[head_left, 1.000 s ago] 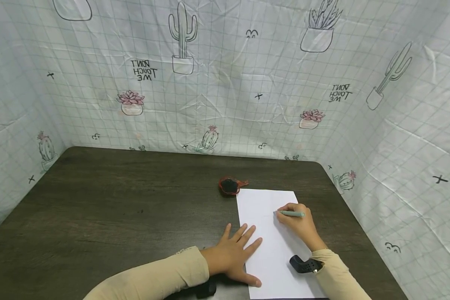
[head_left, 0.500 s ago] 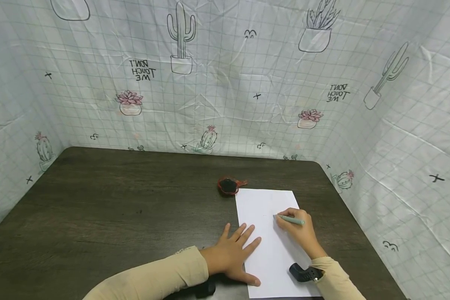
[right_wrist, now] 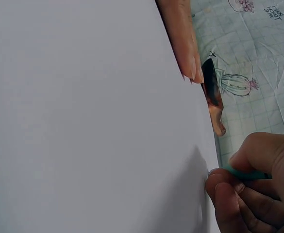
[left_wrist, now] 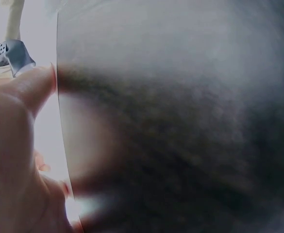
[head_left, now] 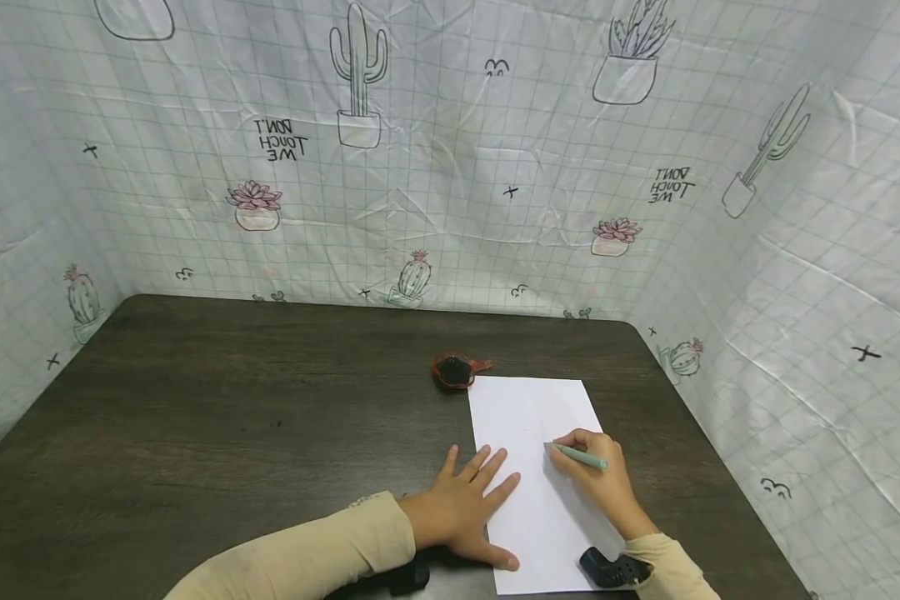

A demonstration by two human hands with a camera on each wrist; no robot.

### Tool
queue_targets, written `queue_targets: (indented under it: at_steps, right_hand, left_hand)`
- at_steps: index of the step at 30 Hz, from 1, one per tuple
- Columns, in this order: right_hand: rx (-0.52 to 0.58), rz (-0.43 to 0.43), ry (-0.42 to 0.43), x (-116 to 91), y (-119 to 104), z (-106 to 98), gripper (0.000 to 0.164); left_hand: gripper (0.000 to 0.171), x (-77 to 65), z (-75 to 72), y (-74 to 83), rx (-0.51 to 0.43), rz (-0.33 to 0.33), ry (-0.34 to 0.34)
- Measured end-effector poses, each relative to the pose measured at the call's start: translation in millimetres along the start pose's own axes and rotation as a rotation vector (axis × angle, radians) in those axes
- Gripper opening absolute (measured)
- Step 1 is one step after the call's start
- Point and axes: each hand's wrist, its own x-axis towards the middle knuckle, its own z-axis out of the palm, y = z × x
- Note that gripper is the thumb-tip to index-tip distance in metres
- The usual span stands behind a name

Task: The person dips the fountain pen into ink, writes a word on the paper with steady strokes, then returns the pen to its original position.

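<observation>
A white sheet of paper [head_left: 521, 408] lies on the dark table, long side running away from me. My left hand [head_left: 461, 510] rests on its left edge, fingers spread and straight, palm down. In the right hand [head_left: 598, 479], a pale green pen [head_left: 585, 457] is pinched between thumb and fingers, its tip at the paper around the middle. The right wrist view shows the curled fingers [right_wrist: 229, 194] round the green pen [right_wrist: 248, 174]. Any marks on the sheet are too faint to make out surely.
A small red-rimmed thing with a black middle and short handle [head_left: 453, 372] lies by the sheet's far left corner. Behind the dark wooden table [head_left: 232, 433] hangs a white cactus-print cloth [head_left: 457, 167], also along both sides. A black wrist device [head_left: 607, 568] overhangs the paper.
My right hand has moved toward me down the sheet with the pen, and the pen now slants more. The left hand has stayed in place on the paper.
</observation>
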Motion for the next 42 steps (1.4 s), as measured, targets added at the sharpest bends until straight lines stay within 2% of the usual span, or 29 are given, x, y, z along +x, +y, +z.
queue_targets:
  at_steps: [7,15,21,30,34,42]
  right_hand:
    - [-0.041,0.051,-0.026,-9,-8,1,0.007]
    - [-0.045,0.024,-0.027,-19,-15,5,0.005]
    - [-0.012,0.011,-0.076,-22,-18,2,0.005]
    - [-0.014,-0.021,-0.022,2,-8,-17,0.005]
    - [-0.037,-0.040,-0.031,11,2,-15,0.003]
    - [-0.041,-0.021,-0.057,17,11,-11,0.004]
  left_hand:
    - [0.100,0.2,0.2,-0.6,-0.011,0.008,-0.005]
    - [0.100,0.2,0.7,-1.3,-0.020,0.004,-0.001]
    - [0.100,-0.7,-0.2,-1.6,-0.017,0.005,-0.004]
    - [0.099,-1.2,-0.8,-1.5,-0.015,0.006,0.001]
    - [0.099,-2.1,-2.0,-1.1,-0.017,0.009,-0.006]
    - [0.098,-1.6,-2.8,-1.3,0.003,0.007,-0.008]
